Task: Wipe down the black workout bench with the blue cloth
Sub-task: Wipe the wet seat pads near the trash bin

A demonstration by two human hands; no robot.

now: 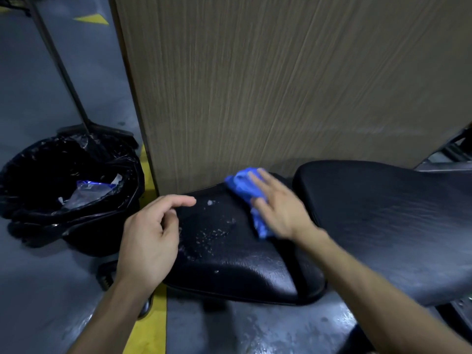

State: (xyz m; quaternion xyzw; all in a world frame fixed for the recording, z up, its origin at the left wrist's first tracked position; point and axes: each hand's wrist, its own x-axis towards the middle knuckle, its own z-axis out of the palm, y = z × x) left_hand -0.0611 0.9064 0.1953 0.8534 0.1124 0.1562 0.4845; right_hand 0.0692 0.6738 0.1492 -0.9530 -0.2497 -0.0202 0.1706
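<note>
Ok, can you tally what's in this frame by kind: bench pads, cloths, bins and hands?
Black vinyl bench pads: 2, the small seat pad and the long back pad
Blue crumpled cloth: 1
Round black-bagged rubbish bin: 1
Bare hands: 2, the left hand and the right hand
Total: 6

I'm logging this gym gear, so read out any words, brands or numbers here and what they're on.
None can be read.
Wrapper in the bin: print too blurred.
Bench, blue cloth: no label shows.
Yellow floor paint: no letters.
</note>
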